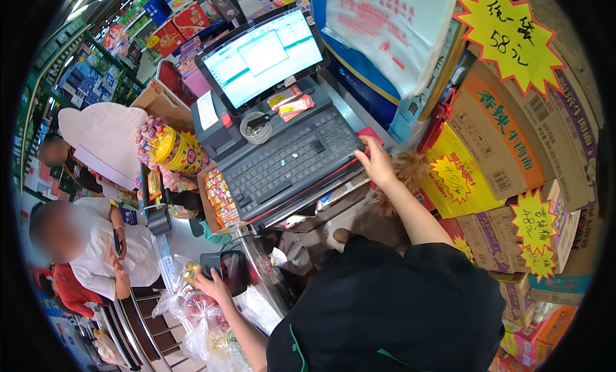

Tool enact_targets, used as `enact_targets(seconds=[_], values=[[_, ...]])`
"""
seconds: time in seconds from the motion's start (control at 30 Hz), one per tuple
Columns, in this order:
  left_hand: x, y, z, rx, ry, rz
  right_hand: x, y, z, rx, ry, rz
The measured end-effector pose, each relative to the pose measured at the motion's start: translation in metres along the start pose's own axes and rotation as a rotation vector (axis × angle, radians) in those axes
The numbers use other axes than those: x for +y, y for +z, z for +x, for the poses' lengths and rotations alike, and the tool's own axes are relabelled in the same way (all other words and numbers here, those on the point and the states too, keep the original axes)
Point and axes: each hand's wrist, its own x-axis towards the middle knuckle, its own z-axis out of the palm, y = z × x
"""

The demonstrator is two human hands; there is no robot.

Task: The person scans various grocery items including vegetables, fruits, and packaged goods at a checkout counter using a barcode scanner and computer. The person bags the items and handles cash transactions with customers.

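My right hand [378, 162] rests at the right end of a black keyboard [293, 157], fingers at its edge by a pink item. My left hand [211, 283] is at a clear plastic bag of small yellowish items [190, 272], beside a dark scanner-like device [231, 271]; whether the fingers grip the bag is hard to tell. Just below lies a clear bag with red contents [201, 307]. A lit monitor [263, 56] stands behind the keyboard, with a small round container [256, 127] and red-and-yellow packets [296, 106] between them.
A person in a white shirt [115, 247] stands across the counter, holding a phone. A box of wrapped sweets [222, 194] and a yellow lollipop tub [175, 148] are left of the keyboard. Cartons [500, 131] are stacked at the right. Metal rails [154, 319] run at lower left.
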Motion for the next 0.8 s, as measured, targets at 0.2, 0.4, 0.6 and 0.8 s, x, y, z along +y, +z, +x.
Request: enact_targets(seconds=[0.2, 0.4, 0.6, 0.8], values=[[-0.01, 0.016, 0.029, -0.125, 0.023, 0.124, -0.019, -0.003, 0.007, 0.055, -0.21, -0.139], [-0.007, 0.015, 0.041, -0.237, -0.124, 0.267, -0.023, 0.007, 0.01, 0.062, -0.234, -0.239], [0.002, 0.012, 0.042, -0.207, -0.126, 0.319, -0.026, 0.013, 0.016, 0.045, -0.305, -0.331], [0.01, 0.008, 0.044, -0.224, -0.129, 0.34, -0.03, 0.014, 0.018, 0.081, -0.287, -0.291]])
